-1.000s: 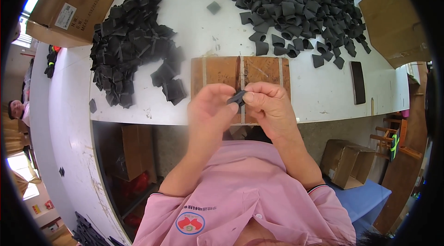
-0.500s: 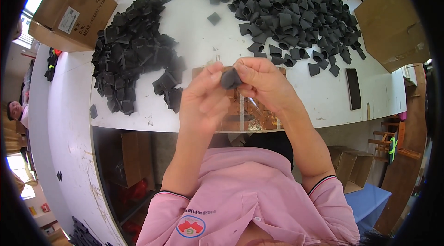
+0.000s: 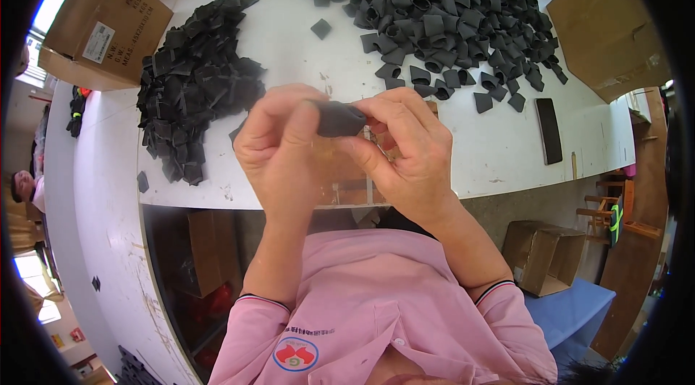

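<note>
A short dark grey tube of soft, cloth-like or foam material (image 3: 337,119) is held up between my hands, its round open end turned to the right. My left hand (image 3: 274,157) pinches its left end between thumb and fingers. At the open end, the thumb and fingertips of my right hand (image 3: 420,157) grip the rim. Beneath the hands lies a brown, tape-covered cardboard piece (image 3: 337,175), partly hidden by them. To the left is a heap of flat-looking dark pieces (image 3: 192,88); a larger heap of similar opened tubes (image 3: 441,12) spreads at the far right.
One loose dark piece (image 3: 321,28) lies between the heaps on the white table (image 3: 289,30). A black phone (image 3: 549,131) rests near the right edge. Cardboard boxes stand at the back left (image 3: 108,23) and right (image 3: 608,26). Below the table are an open box (image 3: 543,258) and a blue stool-like surface (image 3: 579,316).
Both hands have shifted left, the left one more, and they are farther apart. The tube now lies sideways between them, showing its length and open right end.
</note>
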### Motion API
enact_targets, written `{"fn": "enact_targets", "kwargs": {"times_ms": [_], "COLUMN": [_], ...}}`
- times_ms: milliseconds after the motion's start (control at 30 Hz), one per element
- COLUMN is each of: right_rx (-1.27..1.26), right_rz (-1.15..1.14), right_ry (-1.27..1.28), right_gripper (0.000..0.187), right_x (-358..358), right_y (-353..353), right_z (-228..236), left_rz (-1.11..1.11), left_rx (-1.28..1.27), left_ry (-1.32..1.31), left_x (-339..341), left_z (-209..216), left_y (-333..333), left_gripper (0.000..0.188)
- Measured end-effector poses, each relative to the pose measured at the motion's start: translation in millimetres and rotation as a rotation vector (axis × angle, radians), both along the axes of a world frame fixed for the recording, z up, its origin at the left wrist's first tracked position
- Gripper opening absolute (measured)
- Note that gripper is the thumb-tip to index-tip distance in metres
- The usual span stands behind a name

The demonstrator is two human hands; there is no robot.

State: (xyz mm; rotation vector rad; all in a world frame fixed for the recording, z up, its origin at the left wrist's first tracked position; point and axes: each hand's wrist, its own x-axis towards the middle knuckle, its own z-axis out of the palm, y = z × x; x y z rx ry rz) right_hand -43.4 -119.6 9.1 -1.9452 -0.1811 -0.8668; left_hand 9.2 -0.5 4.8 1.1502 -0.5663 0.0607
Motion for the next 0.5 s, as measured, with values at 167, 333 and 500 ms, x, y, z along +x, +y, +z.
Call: {"fn": "enact_targets", "kwargs": {"times_ms": [167,333,500], "right_rx": [-0.025,-0.134,-0.133], "right_rz": [-0.003,-0.035,-0.076], "right_ry": [0.049,-0.007,-0.024], "right_gripper": [0.018,0.014,0.012], "right_x": [0.6,2.3,4.4], "right_y": [-3.0,-3.2,-3.2], "right_z": [8.7,-2.9,-7.8], "left_rz": [-0.122,-0.192,0.01], "left_rx": [-0.394,-0.306,-0.087], "left_ry": [0.364,0.279,0.198], "left_x": [-6.8,-6.9,-5.5], "left_z": [-10.9,-24.2,-5.6], "left_y": [0.5,8.5,4.1], "left_gripper": [0.01,0.01,0.011]}}
